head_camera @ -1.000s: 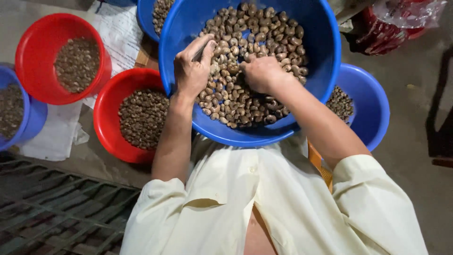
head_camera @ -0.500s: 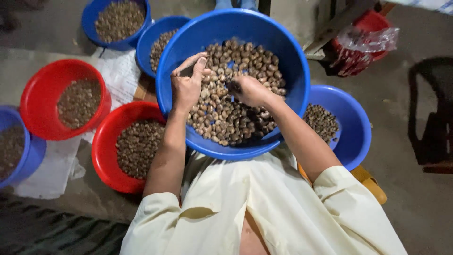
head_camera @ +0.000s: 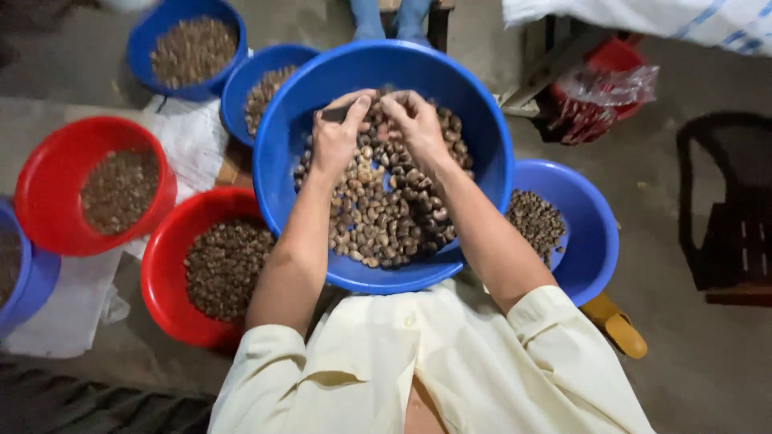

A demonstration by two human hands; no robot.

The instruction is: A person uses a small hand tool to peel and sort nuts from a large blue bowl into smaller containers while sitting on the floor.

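A big blue basin (head_camera: 277, 185) rests on my lap, half full of brown shelled nuts (head_camera: 378, 217). Both of my hands are inside it, meeting over the far side of the pile. My left hand (head_camera: 336, 137) is closed around a small dark tool near its thumb. My right hand (head_camera: 416, 122) has its fingers curled and pinched together on a nut, with its fingertips touching those of the left hand. The nuts under both palms are hidden.
Bowls of sorted nuts ring the basin: a red bowl (head_camera: 161, 273) at my left knee, another red one (head_camera: 48, 169) further left, three blue ones (head_camera: 145, 36) (head_camera: 240, 80) (head_camera: 599, 233). White paper (head_camera: 193, 141) lies under them. A red bag (head_camera: 603, 96) and a dark chair (head_camera: 724, 225) stand to the right.
Both hands have moved from the middle of the pile to its far side and come together. The view has pulled back, so more bowls and floor show.
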